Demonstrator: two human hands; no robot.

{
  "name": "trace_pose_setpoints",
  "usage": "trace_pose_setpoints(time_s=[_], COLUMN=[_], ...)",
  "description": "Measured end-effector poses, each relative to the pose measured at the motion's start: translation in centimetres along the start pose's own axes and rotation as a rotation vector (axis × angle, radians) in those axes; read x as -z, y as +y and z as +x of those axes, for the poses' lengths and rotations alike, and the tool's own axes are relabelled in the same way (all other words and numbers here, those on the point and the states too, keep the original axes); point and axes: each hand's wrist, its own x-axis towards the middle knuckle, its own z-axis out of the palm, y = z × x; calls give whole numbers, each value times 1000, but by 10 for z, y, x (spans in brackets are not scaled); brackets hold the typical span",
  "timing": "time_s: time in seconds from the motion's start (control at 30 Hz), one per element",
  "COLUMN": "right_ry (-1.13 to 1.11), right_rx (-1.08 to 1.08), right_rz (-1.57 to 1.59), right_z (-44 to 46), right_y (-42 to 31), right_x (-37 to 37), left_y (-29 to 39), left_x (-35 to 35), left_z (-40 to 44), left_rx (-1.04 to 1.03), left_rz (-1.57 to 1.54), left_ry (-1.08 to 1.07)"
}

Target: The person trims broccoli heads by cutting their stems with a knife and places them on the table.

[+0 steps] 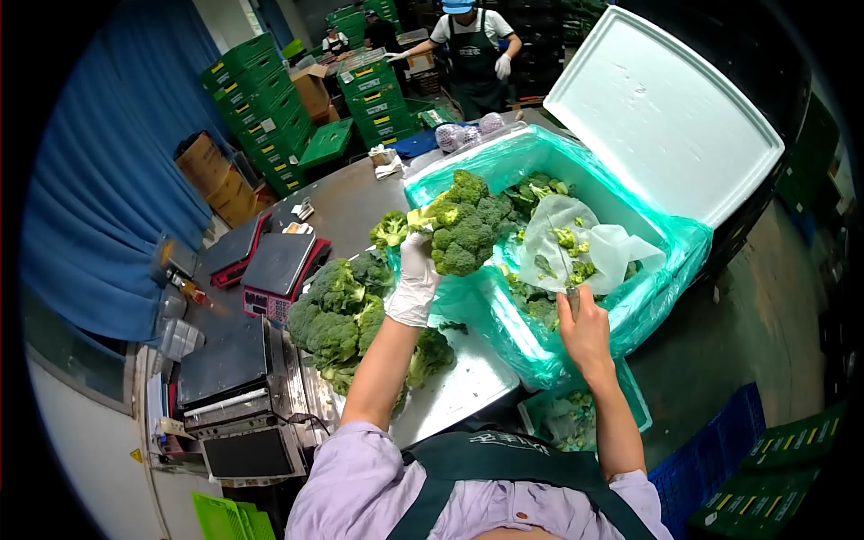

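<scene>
One large, dark-green broccoli head (466, 236) is in the white-gloved left hand (417, 277) — fingers curled against its stem end, partly hidden — at the left side of a box lined with translucent green plastic film (661, 292). The bare right hand (587, 331) grips a thin-bladed knife (572, 298), fingers wrapped about its handle.

A gloved left hand (417, 277) holds a broccoli head (463, 238) near a box lined with green plastic (661, 301), while the bare right hand (589, 335) grips a knife (573, 297). More broccoli (335, 317) is heaped near scales (279, 264) on the counter (355, 205); beyond, a co-worker (473, 58) stands in a blue cap (457, 5).
</scene>
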Motion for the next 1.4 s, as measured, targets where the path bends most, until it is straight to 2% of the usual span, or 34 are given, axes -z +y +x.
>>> trace_pose_setpoints(time_s=[0.03, 0.1, 0.13, 0.17, 0.23, 0.27, 0.3, 0.37, 0.43, 0.5, 0.57, 0.63, 0.67, 0.77, 0.97, 1.1, 1.17, 1.23, 1.3, 1.37, 1.4], right_ry=[-7, 36, 44, 37, 39, 28, 21, 12, 0, -8, -15, -5, -5, -15, -55, -40, -34, -34, -39, -41, -43], right_rx=[8, 12, 10, 17, -13, -22, -13, -27, -27, -52, -42, -35, -28, -23, -39, -49, -22, -25, -25, -64, -66], right_rz=[2, -1, -16, -14, -8, -32, -30, -110, -70, -17, -8, -14, -38, -16, -6, -28, -32, -17, -3, -3, -8], right_z=[0, 1, 1, 2, 3, 3, 3, 3, 3, 3, 4, 3, 4, 4, 3, 2, 2, 2, 0, 1, 0], right_y=[2, 6, 7, 9, 14, 15, 18, 26, 26, 28, 24, 23, 26, 25, 23, 21, 22, 20, 18, 15, 17], right_x=[0, -1, -1, -1, -3, -3, -3, -7, -5, -5, -3, -4, -5, -4, -2, -3, -3, -1, 0, 0, 0], left_y=[11, 30, 31, 31, 30, 26, 29, 37, 42, 44, 45, 51, 51, 48, 54, 56, 62, 78, 88, 97, 106], left_x=[-17, -51, -55, -57, -59, -55, -56, -59, -55, -45, -40, -25, -19, -1, 21, 40, 48, 55, 52, 88, 88], left_z=[-11, -36, -36, -34, -32, -28, -31, -38, -44, -47, -55, -59, -60, -69, -79, -80, -81, -69, -57, -39, -37], left_rx=[-8, 210, 187, 179, 221, 315, 304, 410, 402, 474, 400, 604, 624, 591, 533, 449, 413, 403, 111, -22, -156], left_rz=[-1, -242, -246, -247, -482, -625, -627, -740, -735, -830, -784, -1028, -1012, -1087, -1153, -1108, -884, -737, -373, 95, 235], left_ry=[7, 0, -87, -81, -191, -130, -127, 4, 48, 247, 232, 66, 84, 48, 175, 259, 163, 314, 571, 889, 786])
